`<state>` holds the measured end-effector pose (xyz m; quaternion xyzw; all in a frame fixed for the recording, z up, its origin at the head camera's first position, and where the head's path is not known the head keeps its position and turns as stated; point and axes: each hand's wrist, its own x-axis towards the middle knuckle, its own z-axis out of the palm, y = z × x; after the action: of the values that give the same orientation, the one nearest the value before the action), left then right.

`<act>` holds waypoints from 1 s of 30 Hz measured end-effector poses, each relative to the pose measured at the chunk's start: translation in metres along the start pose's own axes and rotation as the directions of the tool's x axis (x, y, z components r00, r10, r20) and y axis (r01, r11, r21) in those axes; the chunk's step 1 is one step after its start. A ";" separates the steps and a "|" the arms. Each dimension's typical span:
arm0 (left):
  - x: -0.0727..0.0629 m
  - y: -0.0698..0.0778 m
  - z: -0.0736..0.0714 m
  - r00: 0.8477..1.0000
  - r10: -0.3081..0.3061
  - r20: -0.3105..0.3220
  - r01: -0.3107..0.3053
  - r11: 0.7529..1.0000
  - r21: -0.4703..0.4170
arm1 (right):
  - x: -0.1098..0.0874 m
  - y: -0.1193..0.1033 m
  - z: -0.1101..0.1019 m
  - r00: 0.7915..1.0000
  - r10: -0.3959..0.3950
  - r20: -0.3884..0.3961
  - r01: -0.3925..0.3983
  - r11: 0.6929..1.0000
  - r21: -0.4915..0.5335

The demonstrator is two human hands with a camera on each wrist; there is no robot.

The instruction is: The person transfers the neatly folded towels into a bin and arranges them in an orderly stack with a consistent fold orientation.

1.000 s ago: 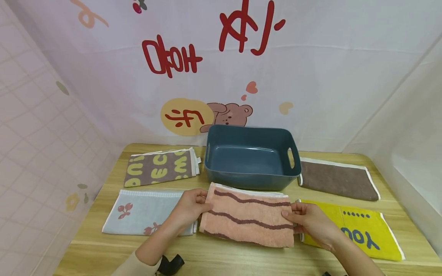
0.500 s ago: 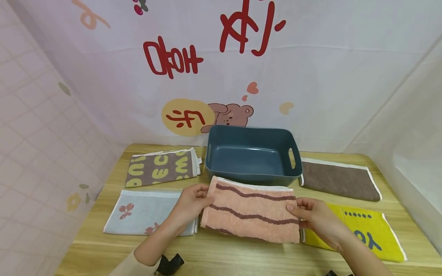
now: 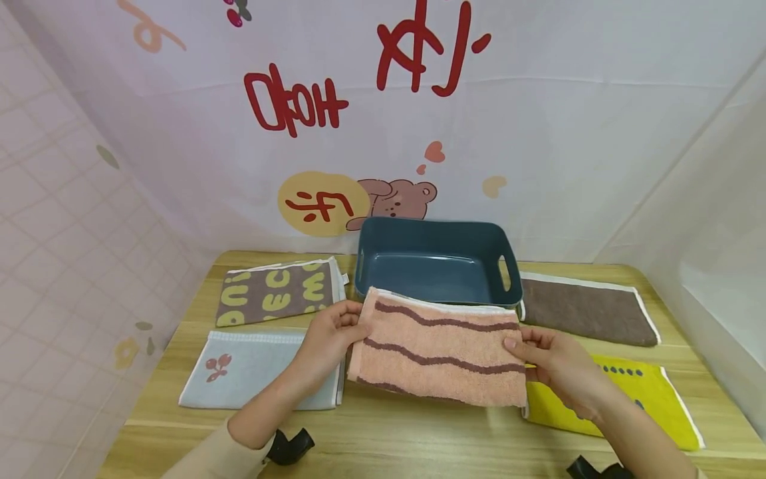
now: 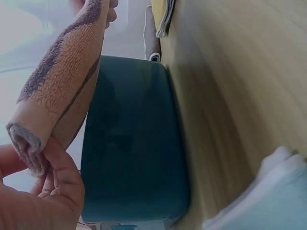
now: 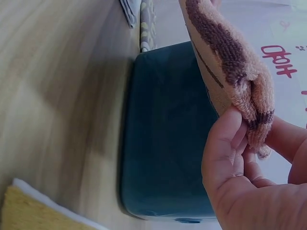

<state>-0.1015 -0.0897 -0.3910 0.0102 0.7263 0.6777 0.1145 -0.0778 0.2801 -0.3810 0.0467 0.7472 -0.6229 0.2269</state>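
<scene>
A folded pink towel [image 3: 443, 352] with wavy maroon stripes hangs above the table in front of the teal bin [image 3: 431, 273], its top edge overlapping the bin's front wall in the head view. My left hand [image 3: 335, 339] pinches its left end. Its right end is pinched by my right hand [image 3: 559, 366]. Both wrist views show the towel [image 4: 72, 67] raised off the wood, with thumb and fingers closed on the folded layers at each end. The bin [image 5: 163, 134] stands upright just beyond it, its inside bare.
Left of the bin lies a grey-and-yellow lettered towel [image 3: 275, 293], with a pale blue cherry towel [image 3: 251, 372] nearer. On the right are a brown towel [image 3: 586, 309] and a yellow towel [image 3: 622, 399]. Black curved pieces [image 3: 290, 447] show at the wrists. A printed white curtain [image 3: 538, 133] hangs behind.
Both hands have lifted the pink towel up and away from me, toward the bin, with a slight shift to the right. The bin and the other towels stay in place.
</scene>
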 end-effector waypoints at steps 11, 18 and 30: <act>0.007 0.018 0.002 0.999 0.031 -0.026 -0.033 0.998 -0.048 | 0.000 -0.029 -0.011 0.997 -0.070 -0.016 0.070 0.997 -0.017; 0.015 0.023 0.002 0.998 0.004 -0.057 -0.009 0.997 -0.082 | 0.005 -0.045 -0.012 0.995 -0.089 -0.036 0.088 0.995 -0.043; 0.034 0.041 0.007 0.998 0.041 -0.055 -0.047 0.991 -0.125 | 0.014 -0.070 -0.023 0.994 -0.108 -0.026 0.109 0.992 0.059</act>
<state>-0.1395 -0.0742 -0.3561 0.0013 0.6843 0.7247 0.0809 -0.1216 0.2835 -0.3201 0.0198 0.7319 -0.6561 0.1829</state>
